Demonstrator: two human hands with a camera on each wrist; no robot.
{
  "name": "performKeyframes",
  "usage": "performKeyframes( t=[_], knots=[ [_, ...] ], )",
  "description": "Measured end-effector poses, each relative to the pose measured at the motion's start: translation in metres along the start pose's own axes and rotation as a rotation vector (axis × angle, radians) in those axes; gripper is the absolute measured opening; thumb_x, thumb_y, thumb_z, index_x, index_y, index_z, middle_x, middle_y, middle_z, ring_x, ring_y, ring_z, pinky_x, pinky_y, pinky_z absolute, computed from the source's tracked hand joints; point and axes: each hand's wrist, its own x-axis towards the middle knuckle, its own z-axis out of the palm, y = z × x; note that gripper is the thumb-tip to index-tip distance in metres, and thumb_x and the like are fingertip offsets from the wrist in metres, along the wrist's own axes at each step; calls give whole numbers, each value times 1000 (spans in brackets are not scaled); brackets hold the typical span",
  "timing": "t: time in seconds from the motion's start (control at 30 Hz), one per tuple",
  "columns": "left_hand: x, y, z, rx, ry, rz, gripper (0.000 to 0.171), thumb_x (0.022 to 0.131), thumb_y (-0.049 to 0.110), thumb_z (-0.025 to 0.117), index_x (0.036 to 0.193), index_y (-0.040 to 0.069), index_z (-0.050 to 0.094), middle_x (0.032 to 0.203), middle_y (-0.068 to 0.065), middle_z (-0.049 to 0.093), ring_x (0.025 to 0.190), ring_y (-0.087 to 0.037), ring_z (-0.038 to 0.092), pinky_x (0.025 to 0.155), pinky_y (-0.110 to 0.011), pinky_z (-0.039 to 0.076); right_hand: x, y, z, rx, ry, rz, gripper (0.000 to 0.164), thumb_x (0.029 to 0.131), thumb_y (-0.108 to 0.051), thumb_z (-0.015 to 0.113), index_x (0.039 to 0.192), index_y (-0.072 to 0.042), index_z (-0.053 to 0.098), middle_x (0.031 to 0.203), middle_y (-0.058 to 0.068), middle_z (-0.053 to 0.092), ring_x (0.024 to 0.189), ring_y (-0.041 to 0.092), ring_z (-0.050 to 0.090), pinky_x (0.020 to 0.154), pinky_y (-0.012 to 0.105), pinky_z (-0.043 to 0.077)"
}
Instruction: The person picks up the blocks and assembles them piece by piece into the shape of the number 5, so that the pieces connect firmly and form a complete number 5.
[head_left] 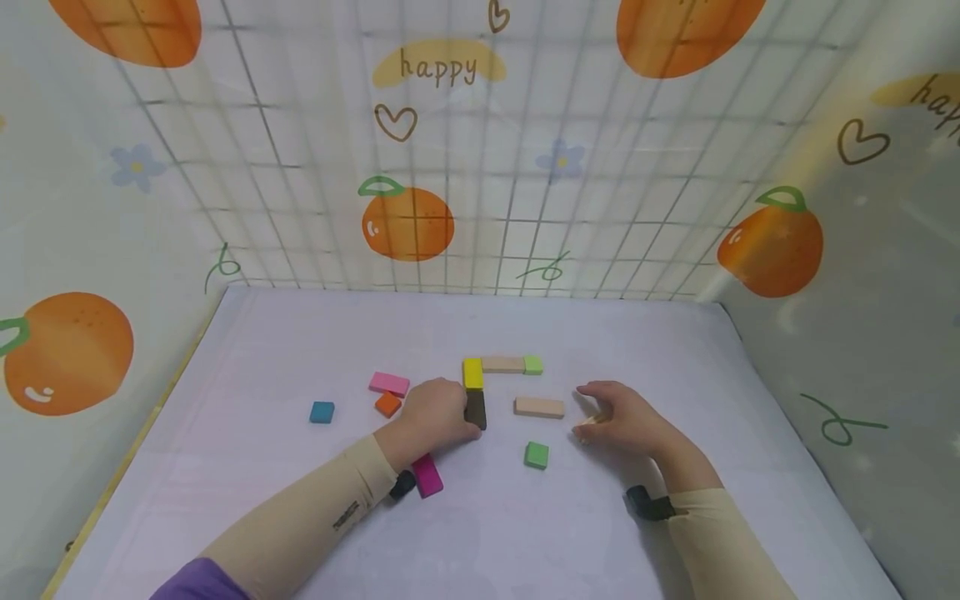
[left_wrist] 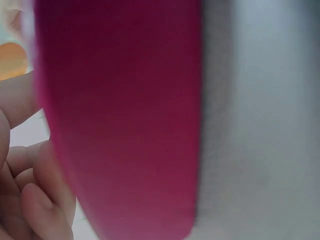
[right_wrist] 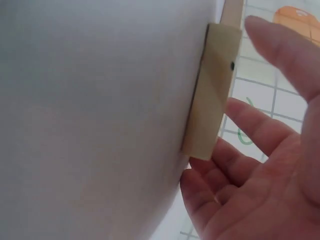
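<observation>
My left hand (head_left: 435,421) grips a dark brown block (head_left: 476,410), thumb at its near end; the block stands end to end with a yellow block (head_left: 472,373). In the left wrist view, a magenta block (left_wrist: 122,120) fills the middle and hides most of the hand, leaving curled fingers (left_wrist: 45,200) at the left. My right hand (head_left: 630,421) is spread around a pale wooden block (right_wrist: 212,92), which the hand mostly hides in the head view. Left of that hand lies another plain wooden block (head_left: 539,407).
A long wooden block (head_left: 502,365) and a light green one (head_left: 533,365) extend right from the yellow block. Green (head_left: 536,455), pink (head_left: 389,383), orange (head_left: 387,404) and blue (head_left: 322,412) blocks lie scattered on the white table (head_left: 292,333). Behind it hangs a fruit-printed curtain (head_left: 315,217).
</observation>
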Motion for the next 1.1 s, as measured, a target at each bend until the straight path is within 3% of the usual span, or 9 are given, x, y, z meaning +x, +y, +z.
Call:
performKeyframes(
  t=[1.1],
  knots=[
    [2, 3, 2, 72, 45, 1, 42, 80, 50, 81, 88, 10, 69, 69, 1, 60, 64, -15, 57, 54, -27, 46, 5, 2, 3, -31, 5, 8, 74, 80, -41, 84, 143, -12, 56, 152, 21, 46, 143, 46, 38, 113, 64, 33]
  ],
)
